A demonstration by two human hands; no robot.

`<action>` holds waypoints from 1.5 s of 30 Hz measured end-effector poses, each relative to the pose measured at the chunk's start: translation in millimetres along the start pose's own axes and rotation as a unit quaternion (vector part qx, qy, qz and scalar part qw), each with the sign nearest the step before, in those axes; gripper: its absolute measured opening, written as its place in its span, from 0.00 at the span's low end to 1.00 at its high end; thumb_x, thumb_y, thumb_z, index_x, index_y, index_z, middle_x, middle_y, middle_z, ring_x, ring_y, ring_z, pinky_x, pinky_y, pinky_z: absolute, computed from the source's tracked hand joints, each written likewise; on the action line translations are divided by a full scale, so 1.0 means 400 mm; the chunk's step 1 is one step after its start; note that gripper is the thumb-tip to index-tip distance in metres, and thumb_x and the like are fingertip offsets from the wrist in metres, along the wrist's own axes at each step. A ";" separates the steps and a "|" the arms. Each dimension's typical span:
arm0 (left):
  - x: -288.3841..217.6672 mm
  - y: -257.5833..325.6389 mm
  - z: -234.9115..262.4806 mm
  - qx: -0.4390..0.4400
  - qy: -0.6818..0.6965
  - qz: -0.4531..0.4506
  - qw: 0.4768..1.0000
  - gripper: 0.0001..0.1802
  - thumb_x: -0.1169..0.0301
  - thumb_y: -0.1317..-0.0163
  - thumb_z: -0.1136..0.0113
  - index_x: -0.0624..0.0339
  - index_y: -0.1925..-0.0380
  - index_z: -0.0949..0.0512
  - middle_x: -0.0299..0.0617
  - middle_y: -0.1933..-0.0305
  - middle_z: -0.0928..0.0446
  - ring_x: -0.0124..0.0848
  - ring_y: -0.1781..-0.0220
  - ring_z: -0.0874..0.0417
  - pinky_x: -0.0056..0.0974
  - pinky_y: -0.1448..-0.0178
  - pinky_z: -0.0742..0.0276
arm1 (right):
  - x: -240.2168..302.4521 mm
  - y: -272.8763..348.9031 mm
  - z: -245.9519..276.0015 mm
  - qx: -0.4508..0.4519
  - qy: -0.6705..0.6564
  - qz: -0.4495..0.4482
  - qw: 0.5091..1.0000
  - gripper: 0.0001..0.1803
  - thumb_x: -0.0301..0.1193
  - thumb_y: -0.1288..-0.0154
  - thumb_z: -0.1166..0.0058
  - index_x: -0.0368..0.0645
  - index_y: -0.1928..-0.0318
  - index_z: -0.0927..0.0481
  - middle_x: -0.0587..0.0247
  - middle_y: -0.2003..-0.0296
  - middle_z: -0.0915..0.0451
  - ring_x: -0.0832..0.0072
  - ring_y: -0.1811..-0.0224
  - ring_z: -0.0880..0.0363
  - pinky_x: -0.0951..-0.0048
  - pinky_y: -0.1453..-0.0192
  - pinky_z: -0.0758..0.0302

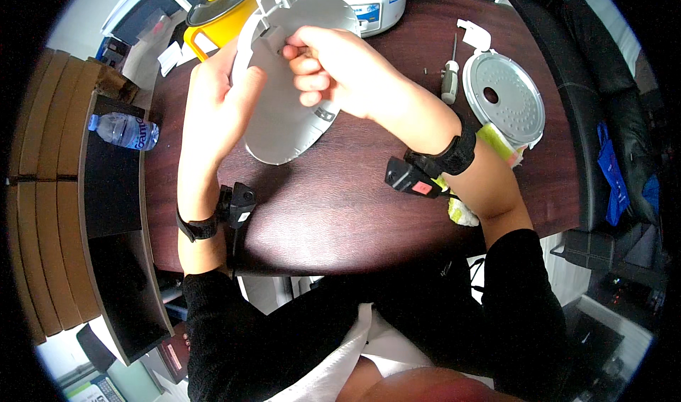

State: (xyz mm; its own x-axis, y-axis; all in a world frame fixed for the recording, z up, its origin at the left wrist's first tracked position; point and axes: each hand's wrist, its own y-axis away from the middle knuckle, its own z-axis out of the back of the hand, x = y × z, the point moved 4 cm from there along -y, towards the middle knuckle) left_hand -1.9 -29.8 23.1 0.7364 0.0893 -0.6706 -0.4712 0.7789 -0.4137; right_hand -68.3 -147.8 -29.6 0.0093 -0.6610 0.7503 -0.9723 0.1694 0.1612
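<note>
My left hand [221,104] grips the edge of a white rice cooker lid [284,122], thumb over the near side, and tilts it up off the table. My right hand [330,69] is closed in a pinch at the lid's white hinge part [268,42]; anything small between its fingertips is hidden. To the right lie a screwdriver [449,81] with a grey handle and a small screw [425,71]. Past them lies a round grey perforated inner lid plate [516,93] with a white plastic piece [475,35] at its far end.
The white rice cooker body [386,5] stands at the back, beside a yellow pot [206,30] with a dark lid. A water bottle [124,131] lies at the left. A yellow-green cloth [496,140] is by my right forearm. Brown boxes [46,189] are stacked far left.
</note>
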 end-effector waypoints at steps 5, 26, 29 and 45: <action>-0.003 0.000 0.003 -0.014 0.021 0.011 1.000 0.16 0.71 0.44 0.53 0.69 0.58 0.26 0.46 0.73 0.23 0.27 0.70 0.24 0.34 0.63 0.28 | 0.055 0.004 -0.003 -0.073 0.633 0.355 0.684 0.12 0.32 0.36 0.55 0.36 0.71 0.25 0.54 0.81 0.25 0.63 0.79 0.23 0.64 0.74 0.26; 0.017 -0.009 0.005 0.007 0.012 0.012 1.000 0.15 0.69 0.45 0.52 0.70 0.62 0.26 0.46 0.75 0.25 0.27 0.71 0.25 0.33 0.63 0.29 | 0.003 -0.012 0.020 0.040 -0.029 -0.032 0.998 0.10 0.32 0.32 0.60 0.38 0.67 0.30 0.77 0.84 0.43 0.84 0.84 0.44 0.77 0.77 0.37; 0.027 -0.011 0.012 0.026 0.028 0.026 0.999 0.17 0.68 0.43 0.53 0.69 0.58 0.27 0.43 0.70 0.25 0.27 0.66 0.25 0.33 0.59 0.29 | 0.063 0.020 0.012 0.034 0.071 0.043 0.996 0.11 0.35 0.31 0.57 0.40 0.65 0.28 0.77 0.85 0.42 0.86 0.86 0.44 0.81 0.80 0.42; 0.072 -0.003 0.025 -0.013 0.116 0.051 0.992 0.24 0.70 0.40 0.53 0.62 0.42 0.33 0.43 0.49 0.27 0.30 0.47 0.30 0.33 0.41 0.37 | 0.265 0.112 0.057 -0.090 0.386 0.255 0.882 0.16 0.31 0.31 0.58 0.33 0.71 0.24 0.67 0.86 0.30 0.81 0.87 0.35 0.80 0.81 0.36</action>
State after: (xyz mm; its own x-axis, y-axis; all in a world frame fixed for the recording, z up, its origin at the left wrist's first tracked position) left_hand 24.8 -22.1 10.3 0.5535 0.0197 -0.8326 -0.5523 0.7570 -0.3492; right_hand -116.0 -227.2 42.5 -0.1947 0.2164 0.9567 -0.8441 0.4598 -0.2758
